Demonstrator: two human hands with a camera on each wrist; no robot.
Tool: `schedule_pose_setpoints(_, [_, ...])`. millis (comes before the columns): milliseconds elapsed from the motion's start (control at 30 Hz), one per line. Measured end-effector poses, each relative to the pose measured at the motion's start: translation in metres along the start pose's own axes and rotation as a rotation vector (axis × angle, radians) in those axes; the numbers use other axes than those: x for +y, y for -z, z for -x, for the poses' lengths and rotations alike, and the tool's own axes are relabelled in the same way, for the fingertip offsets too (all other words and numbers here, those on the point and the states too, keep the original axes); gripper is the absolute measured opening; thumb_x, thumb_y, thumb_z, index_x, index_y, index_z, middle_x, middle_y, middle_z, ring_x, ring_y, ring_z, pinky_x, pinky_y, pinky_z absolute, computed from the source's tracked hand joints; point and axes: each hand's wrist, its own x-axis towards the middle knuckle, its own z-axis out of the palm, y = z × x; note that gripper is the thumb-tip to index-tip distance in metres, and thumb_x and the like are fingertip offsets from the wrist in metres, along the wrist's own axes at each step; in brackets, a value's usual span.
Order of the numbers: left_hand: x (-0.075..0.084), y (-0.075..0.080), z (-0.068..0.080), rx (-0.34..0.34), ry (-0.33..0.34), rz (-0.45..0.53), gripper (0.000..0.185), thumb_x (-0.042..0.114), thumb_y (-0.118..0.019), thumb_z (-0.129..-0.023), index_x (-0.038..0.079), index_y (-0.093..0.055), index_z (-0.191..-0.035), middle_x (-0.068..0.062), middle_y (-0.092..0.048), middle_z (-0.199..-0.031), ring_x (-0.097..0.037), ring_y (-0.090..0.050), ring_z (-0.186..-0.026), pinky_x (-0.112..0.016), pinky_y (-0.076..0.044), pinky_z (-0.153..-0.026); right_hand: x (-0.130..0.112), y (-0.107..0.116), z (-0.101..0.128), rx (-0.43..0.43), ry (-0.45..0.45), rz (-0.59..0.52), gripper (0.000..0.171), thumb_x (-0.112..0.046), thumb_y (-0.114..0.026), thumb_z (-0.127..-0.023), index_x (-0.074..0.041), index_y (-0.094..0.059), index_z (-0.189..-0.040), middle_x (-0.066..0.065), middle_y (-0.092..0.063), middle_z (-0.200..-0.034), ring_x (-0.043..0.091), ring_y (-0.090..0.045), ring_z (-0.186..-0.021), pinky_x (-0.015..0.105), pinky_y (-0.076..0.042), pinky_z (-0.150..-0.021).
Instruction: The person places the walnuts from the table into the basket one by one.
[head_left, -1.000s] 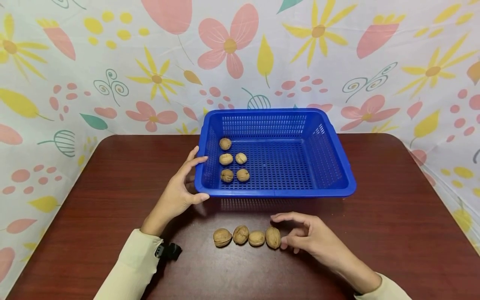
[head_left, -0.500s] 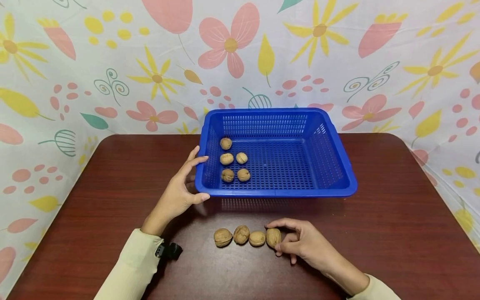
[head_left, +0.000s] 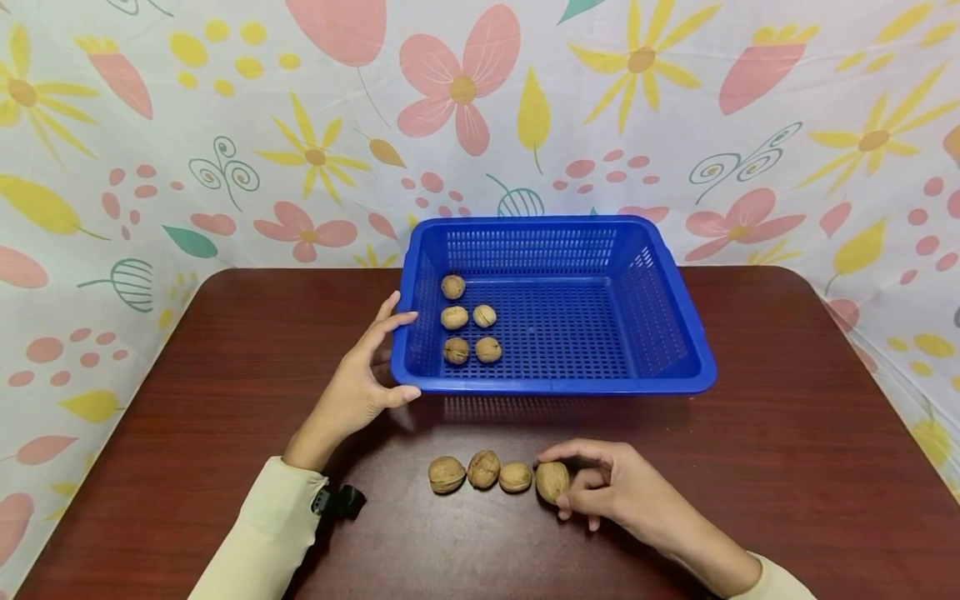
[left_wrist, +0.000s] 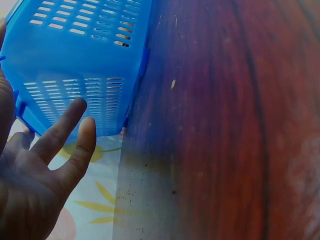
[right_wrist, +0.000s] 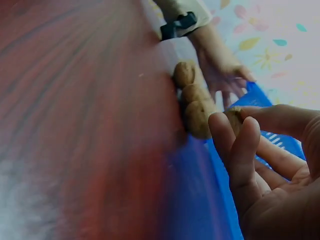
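On table point(head_left: 750, 433), right hand point(head_left: 615, 492) now pinches rightmost walnut point(head_left: 552, 482).

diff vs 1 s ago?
The right hand slid left to the rightmost walnut of the table row and pinched it, shifting it slightly off the other three walnuts. Unchanged: the left hand on the blue basket, five walnuts inside.
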Motion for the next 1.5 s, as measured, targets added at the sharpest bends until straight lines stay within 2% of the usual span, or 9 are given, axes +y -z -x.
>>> schedule_pose_setpoints(100, [0.001,0.000,0.000,-0.003,0.000,-0.008,0.089,0.041,-0.090,-0.083,0.015,-0.046,-0.157,0.000,-0.010,-0.178,-0.040,-0.064,-0.123,-0.023,-0.054,-0.095,-0.007,0.001,0.001,-0.031,0.046,-0.008,0.043,0.004,-0.070,-0.092,0.009,-0.061,-0.134,0.028,-0.071,-0.076,0.011,-0.072,-0.072,0.028,-0.055,-0.053])
schedule_pose_setpoints(300, [0.000,-0.001,-0.003,-0.002,-0.005,-0.008,0.089,0.040,-0.090,-0.083,0.015,-0.046,-0.157,-0.002,-0.010,-0.178,-0.040,-0.065,-0.121,-0.023,-0.055,-0.094,-0.030,0.003,-0.002,-0.095,0.136,-0.024,0.044,0.009,-0.068,-0.091,0.007,-0.062,-0.134,0.018,-0.074,-0.079,0.009,-0.071,-0.072,0.031,-0.056,-0.052])
schedule_pose_setpoints(400, [-0.001,-0.001,-0.004,-0.001,-0.005,-0.003,0.089,0.039,-0.090,-0.083,0.014,-0.047,-0.156,-0.002,-0.010,-0.178,-0.040,-0.065,-0.121,-0.023,-0.055,-0.094,-0.045,0.007,-0.006,-0.118,0.151,-0.014,0.045,0.011,-0.065,-0.090,0.005,-0.064,-0.134,0.012,-0.075,-0.082,0.010,-0.072,-0.073,0.033,-0.056,-0.052])
schedule_pose_setpoints(533, [0.000,-0.001,-0.005,-0.001,-0.003,0.003,0.088,0.033,-0.091,-0.083,0.013,-0.047,-0.156,-0.002,-0.010,-0.178,-0.041,-0.065,-0.121,-0.022,-0.055,-0.094,-0.064,0.015,-0.014,-0.150,0.162,-0.035,0.043,0.011,-0.065,-0.091,0.004,-0.065,-0.134,0.006,-0.077,-0.093,0.012,-0.074,-0.079,0.032,-0.057,-0.054])
schedule_pose_setpoints(700, [-0.001,0.000,-0.006,-0.001,-0.003,-0.002,0.087,0.027,-0.092,-0.083,0.014,-0.047,-0.156,-0.002,-0.010,-0.178,-0.039,-0.065,-0.122,-0.023,-0.055,-0.094,-0.096,0.030,-0.031,-0.164,0.141,-0.031,0.041,0.005,-0.069,-0.094,0.000,-0.067,-0.134,0.007,-0.078,-0.115,0.018,-0.077,-0.081,0.031,-0.057,-0.058])
schedule_pose_setpoints(867, [-0.002,0.000,-0.006,0.004,0.003,-0.013,0.086,0.024,-0.091,-0.083,0.014,-0.047,-0.157,-0.002,-0.010,-0.178,-0.037,-0.065,-0.122,-0.023,-0.055,-0.095,-0.127,0.052,-0.068,-0.117,0.113,0.027,0.039,0.001,-0.073,-0.093,-0.003,-0.070,-0.132,0.011,-0.078,-0.112,0.026,-0.077,-0.079,0.033,-0.058,-0.061])
schedule_pose_setpoints(1000, [-0.002,-0.001,-0.005,-0.006,0.017,-0.006,0.088,0.025,-0.091,-0.083,0.016,-0.046,-0.157,0.003,-0.009,-0.178,-0.037,-0.064,-0.125,-0.022,-0.054,-0.096,-0.138,0.072,-0.105,-0.118,0.092,-0.022,0.037,0.003,-0.071,-0.093,-0.006,-0.073,-0.129,0.011,-0.076,-0.119,0.027,-0.077,-0.080,0.031,-0.058,-0.064])
schedule_pose_setpoints(1200, [-0.002,-0.003,-0.004,-0.012,0.010,-0.004,0.088,0.031,-0.091,-0.083,0.015,-0.046,-0.157,0.002,-0.009,-0.178,-0.038,-0.065,-0.125,-0.026,-0.055,-0.097,-0.137,0.097,-0.155,-0.145,0.059,-0.148,0.036,0.008,-0.063,-0.097,-0.010,-0.074,-0.126,0.008,-0.073,-0.129,0.025,-0.076,-0.083,0.026,-0.058,-0.068])
schedule_pose_setpoints(1500, [-0.001,-0.001,-0.001,0.002,-0.009,0.000,0.087,0.031,-0.091,-0.084,0.014,-0.046,-0.157,-0.001,-0.009,-0.178,-0.041,-0.065,-0.123,-0.025,-0.055,-0.096,-0.120,0.114,-0.210,-0.041,0.020,-0.236,0.034,0.005,-0.057,-0.102,-0.015,-0.075,-0.122,0.002,-0.069,-0.135,0.024,-0.075,-0.091,0.032,-0.059,-0.082])
